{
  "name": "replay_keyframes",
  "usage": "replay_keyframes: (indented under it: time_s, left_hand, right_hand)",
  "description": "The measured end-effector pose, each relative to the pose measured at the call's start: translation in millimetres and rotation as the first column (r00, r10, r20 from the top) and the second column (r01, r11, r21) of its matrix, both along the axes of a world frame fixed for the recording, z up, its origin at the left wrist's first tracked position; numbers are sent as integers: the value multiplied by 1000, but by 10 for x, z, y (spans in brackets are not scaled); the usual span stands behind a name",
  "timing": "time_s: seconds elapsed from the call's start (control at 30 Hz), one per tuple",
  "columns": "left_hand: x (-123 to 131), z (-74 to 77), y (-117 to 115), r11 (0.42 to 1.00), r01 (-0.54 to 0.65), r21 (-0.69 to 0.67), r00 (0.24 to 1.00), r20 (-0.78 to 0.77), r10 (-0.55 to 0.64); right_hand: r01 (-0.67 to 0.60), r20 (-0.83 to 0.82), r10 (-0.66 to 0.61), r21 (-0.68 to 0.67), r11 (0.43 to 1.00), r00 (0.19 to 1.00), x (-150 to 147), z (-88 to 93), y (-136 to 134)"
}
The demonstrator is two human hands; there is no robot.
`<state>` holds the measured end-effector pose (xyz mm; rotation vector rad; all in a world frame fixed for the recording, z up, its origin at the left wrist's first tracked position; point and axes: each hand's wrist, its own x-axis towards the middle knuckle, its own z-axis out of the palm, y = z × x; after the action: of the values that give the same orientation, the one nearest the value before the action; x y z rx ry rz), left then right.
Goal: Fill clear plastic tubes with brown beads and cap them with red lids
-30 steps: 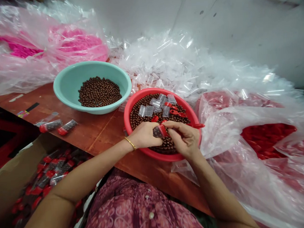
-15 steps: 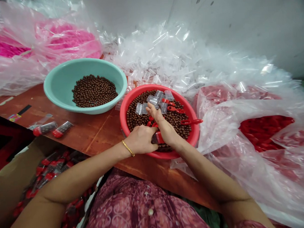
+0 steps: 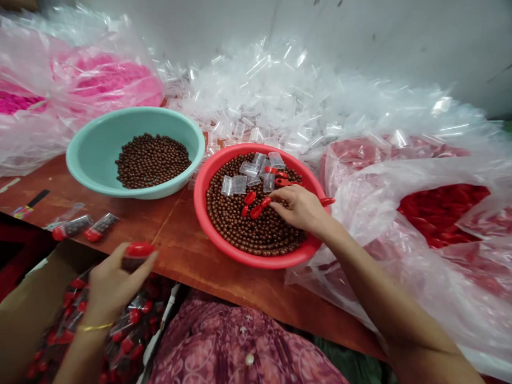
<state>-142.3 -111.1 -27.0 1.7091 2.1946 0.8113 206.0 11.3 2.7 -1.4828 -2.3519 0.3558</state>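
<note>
Half a second after two-handed work, holding a capped jar (image 3: 139,250) in the left grip (image 3: 112,284), pinching another lid (image 3: 266,201) in the right grip (image 3: 301,208), apparently between rounds.

One maroon-and-pink fabric garment (image 3: 219,353), printed with curling scrolls; one round, pearly button (image 3: 249,359); one thin, gold-coloured bangle (image 3: 95,327), left wrist (image 3: 91,339).

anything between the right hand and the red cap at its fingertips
Nothing visible: the right hand appears to touch the red cap directly, over the brown beads. Another red cap lies just left, not between.
</note>
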Motion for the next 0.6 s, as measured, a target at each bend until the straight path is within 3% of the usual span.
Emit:
replay_keyframes:
  time_s: [0.07, 0.13, 0.23, 0.33, 0.37, 0.43, 0.5, 0.6]
  left_hand:
    - [-438, -203, -204, 979, -61, -197, 986, -162, 29]
    - [-737, -317, -319, 974, 25, -225, 974, -213, -74]
    - [-805, -207, -232, 966, 174, -190, 945, -245, -218]
    - [-440, 145, 133, 955, 297, 15, 888, -372, -270]
    - [-258, 270, 292, 914, 393, 98, 850, -419, -320]
    - [134, 476, 644, 777, 602, 185, 725, -535, -434]
    - [507, 582, 1021, 659, 748, 80, 542, -646, -538]
    - [939, 545, 1582, 511, 843, -169, 249, -719, -648]
  right_hand:
    - [-147, 237, 137, 22, 989, 962, -12, -56, -1]
    - [-249, 392, 229, 2, 968, 891, -102, -100, 3]
    - [-285, 516, 244, 0, 959, 821, -244, -138, 28]
    - [-241, 490, 221, -22, 970, 843, -265, -129, 39]
    - [-204, 446, 200, -38, 978, 872, -240, -119, 30]
    - [-94, 286, 108, -61, 994, 952, -157, -104, -7]
    - [25, 54, -21, -68, 997, 998, -56, -116, -52]
    - [156, -255, -175, -94, 983, 951, 65, -195, -78]
